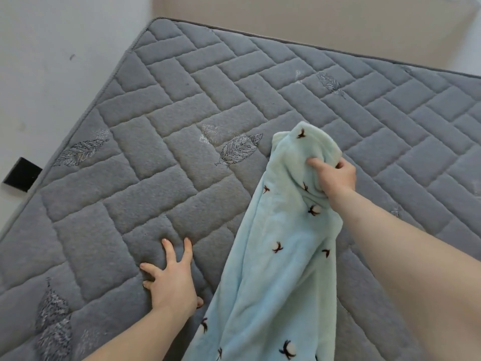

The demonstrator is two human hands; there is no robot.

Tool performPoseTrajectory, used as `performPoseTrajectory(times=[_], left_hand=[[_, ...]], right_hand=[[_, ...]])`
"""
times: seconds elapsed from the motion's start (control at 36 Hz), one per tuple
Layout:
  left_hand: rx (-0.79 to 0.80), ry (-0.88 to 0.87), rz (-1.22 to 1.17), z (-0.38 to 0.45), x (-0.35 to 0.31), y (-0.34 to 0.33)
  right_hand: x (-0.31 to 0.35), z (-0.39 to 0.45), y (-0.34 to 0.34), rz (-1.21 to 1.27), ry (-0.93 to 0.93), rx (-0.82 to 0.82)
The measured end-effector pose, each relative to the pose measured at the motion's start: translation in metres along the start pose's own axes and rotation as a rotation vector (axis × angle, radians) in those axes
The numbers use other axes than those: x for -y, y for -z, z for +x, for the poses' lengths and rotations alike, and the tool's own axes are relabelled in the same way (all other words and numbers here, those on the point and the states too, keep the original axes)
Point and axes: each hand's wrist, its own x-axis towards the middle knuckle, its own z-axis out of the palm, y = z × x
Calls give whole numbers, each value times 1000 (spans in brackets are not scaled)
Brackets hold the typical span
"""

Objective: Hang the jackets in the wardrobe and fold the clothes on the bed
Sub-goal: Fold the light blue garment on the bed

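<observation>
One fluffy pale-blue garment (281,256) hangs from your right hand (335,178), grip bunching it; your left hand (171,280) presses splayed fingers onto the quilted grey bed (182,100)

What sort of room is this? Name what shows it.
Most likely a bedroom: a grey quilted mattress set against a white wall, and a pale blue fleece garment held over it by the right hand.

The light blue garment (276,269) is cut off at the bottom edge; the right hand's (334,178) fingers (316,162) are partly hidden in its folds.
</observation>
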Motion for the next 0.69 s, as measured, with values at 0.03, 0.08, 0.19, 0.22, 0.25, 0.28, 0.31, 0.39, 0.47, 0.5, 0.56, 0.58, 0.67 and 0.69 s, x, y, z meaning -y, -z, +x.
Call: performPoseTrajectory(times=[0.03, 0.08, 0.19, 0.22, 0.25, 0.28, 0.31, 0.39, 0.47, 0.5, 0.56, 0.58, 0.67, 0.69], left_hand=[[-1, -1, -2, -1, 0, 0], [-11, -7, -7, -1, 0, 1], [11, 3, -29, -2, 1, 3], [19, 10, -35, -2, 1, 4], [26, 18, -38, -2, 1, 5], [32, 21, -38, -1, 1, 6], [41, 19, -35, -1, 1, 8], [90, -5, -19, -5, 7, 18], [73, -100, -61, -13, 11, 40], [21, -161, -129, -18, 10, 48], [-143, -354, -292, -31, 5, 60], [-215, -474, -377, -40, 1, 65], [-259, -773, -573, -73, -17, 82], [-241, -848, -617, -84, -22, 88]], right_hand=[[3, -6, 4, 26, 43, -13], [8, -17, 14, 42, 131, -25], [18, -49, 40, 108, 222, 41], [19, -58, 46, 134, 227, 55], [19, -68, 53, 158, 234, 63], [19, -79, 59, 176, 247, 66], [18, -91, 65, 187, 266, 70], [14, -129, 79, 187, 325, 106], [6, -166, 91, 126, 363, 176], [2, -177, 94, 119, 364, 205], [-6, -201, 100, 117, 366, 261], [-10, -212, 103, 109, 370, 285], [-28, -239, 111, 39, 394, 318], [-34, -246, 114, 6, 401, 317]])
